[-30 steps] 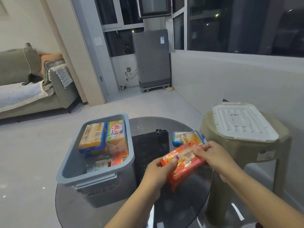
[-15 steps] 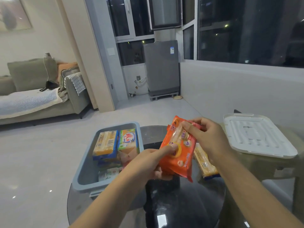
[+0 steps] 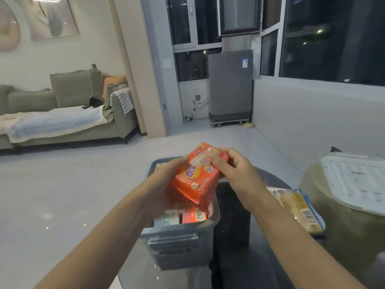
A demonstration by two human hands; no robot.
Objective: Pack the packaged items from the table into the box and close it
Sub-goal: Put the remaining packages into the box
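Both hands hold one orange packet (image 3: 196,176) in the air directly above the grey box (image 3: 181,245). The left hand (image 3: 166,182) grips the packet's left side, fingers curled round its edge and underside. The right hand (image 3: 233,170) pinches the packet's top right corner between thumb and fingers. The packet is tilted, its printed face toward the camera, its lower end hanging just over the box's open top without touching the rim.

The box stands on the dark round glass worktop (image 3: 239,257), open, with its latch handle on the near wall. Inside it, below the held packet, an orange pack (image 3: 194,215) and a pale pack (image 3: 167,219) lie side by side against the near wall; the rest of the contents are hidden behind the hands.

To the right of the box, still on the worktop and well clear of it, lies a stack of yellowish packaged items (image 3: 300,209) with blue edging, partly hidden by the right forearm. Farther right of the box, off the worktop, the white box lid (image 3: 358,180) lies flat on a greenish stool (image 3: 333,226).

Beyond the box, across the pale floor, are a grey sofa (image 3: 73,113) at far left and a grey washing machine (image 3: 230,84) against dark windows.
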